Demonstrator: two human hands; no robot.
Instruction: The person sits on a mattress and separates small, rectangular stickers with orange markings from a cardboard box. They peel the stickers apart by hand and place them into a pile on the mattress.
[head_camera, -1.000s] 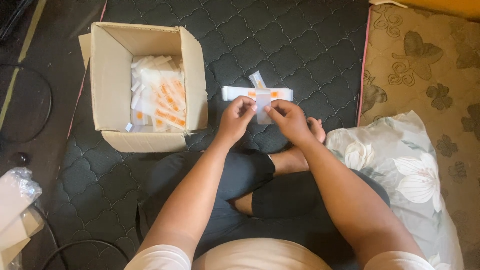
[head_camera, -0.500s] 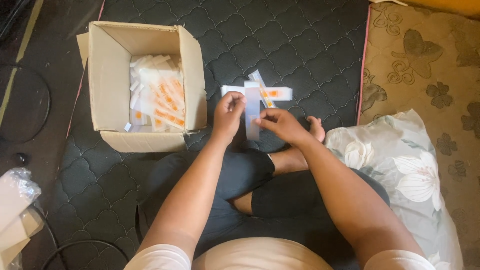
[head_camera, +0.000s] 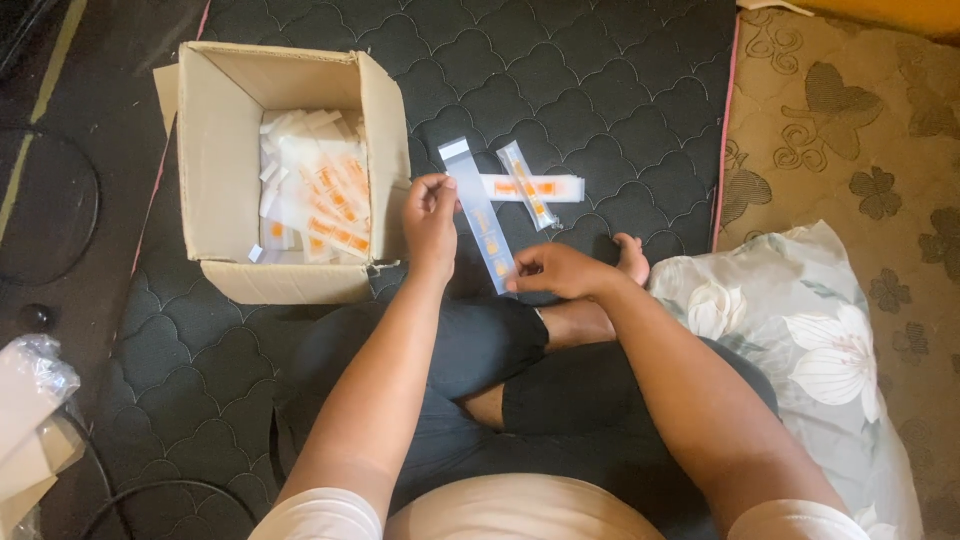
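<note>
Both my hands hold one long clear plastic sleeve (head_camera: 478, 212) with orange marks on it. My left hand (head_camera: 430, 220) pinches its upper part and my right hand (head_camera: 560, 270) pinches its lower end. The sleeve is lifted above the dark quilted mat (head_camera: 600, 90). Two more sleeves (head_camera: 530, 187) lie crossed on the mat just beyond my hands. To the left stands an open cardboard box (head_camera: 215, 170) with several similar packets inside.
A floral pillow (head_camera: 800, 340) lies at the right by my knee, on a brown patterned cover (head_camera: 850, 130). A plastic bag (head_camera: 30, 400) and black cables (head_camera: 60, 200) lie at the left. My crossed legs fill the near middle.
My hands have lifted one sleeve off the pile on the mat and drawn it towards me, stretched lengthwise between both hands. Two sleeves stay on the mat.
</note>
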